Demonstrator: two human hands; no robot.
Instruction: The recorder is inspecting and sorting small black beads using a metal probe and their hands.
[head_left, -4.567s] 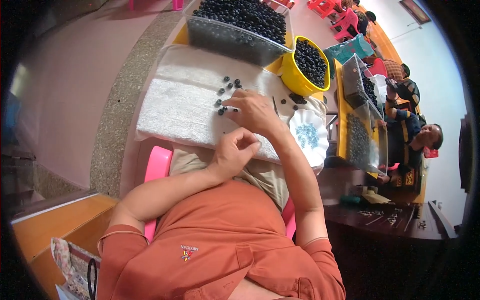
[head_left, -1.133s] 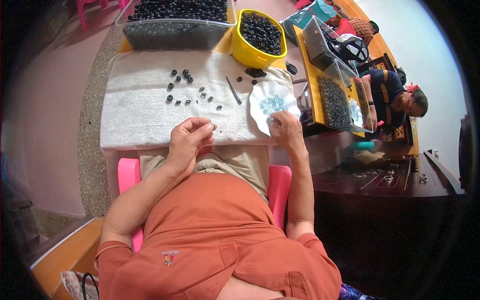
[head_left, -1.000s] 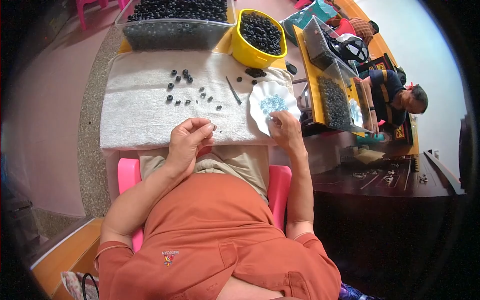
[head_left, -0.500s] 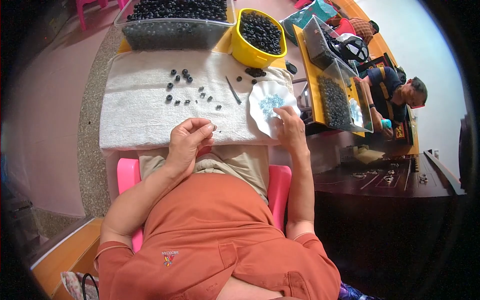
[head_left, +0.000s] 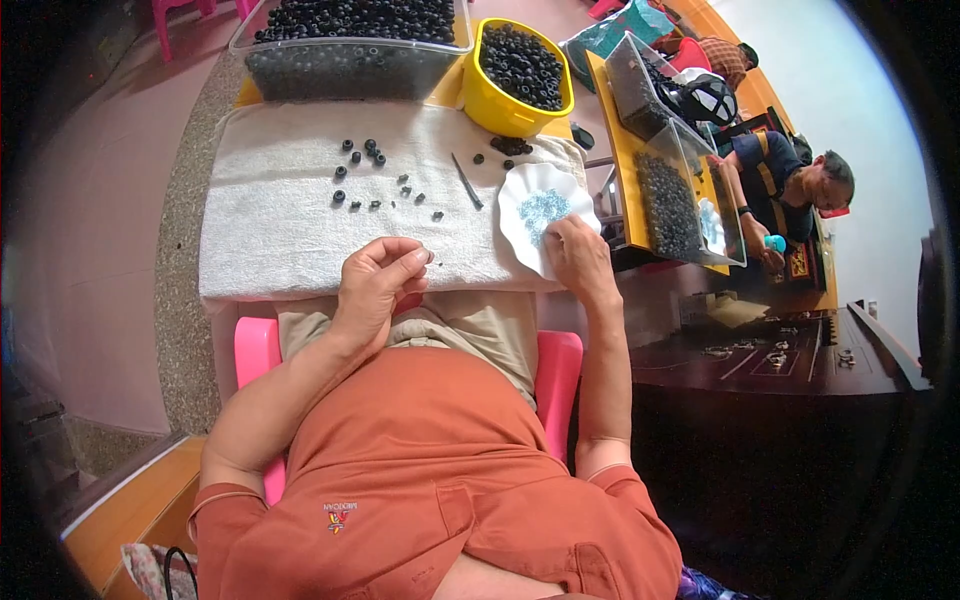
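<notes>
My left hand (head_left: 382, 280) is closed in a pinch above the near edge of a white towel (head_left: 270, 240). A tiny dark thing shows at its fingertips, too small to name. Over at the right, my right hand (head_left: 580, 255) reaches onto a white scalloped dish (head_left: 520, 235) with its fingers drawn together. Small pale-blue bits (head_left: 543, 206) lie in that dish, just beyond my fingertips; whether I grip any is hidden. On the towel sit several round black pieces with holes (head_left: 340, 171), some smaller dark parts (head_left: 405, 190), and a thin dark tweezer-like tool (head_left: 466, 181).
Behind the towel stand a clear bin of black pieces (head_left: 350, 70) and a yellow tub (head_left: 470, 85) full of them. At the right, another person (head_left: 785, 185) works by a clear bin (head_left: 670, 205) on an orange-topped table. A dark table (head_left: 740, 360) lies nearer.
My right hand has shifted slightly, its fingers drawing closer together at the dish. The left hand stays almost still. The other person's hand with a teal object has moved a little.
</notes>
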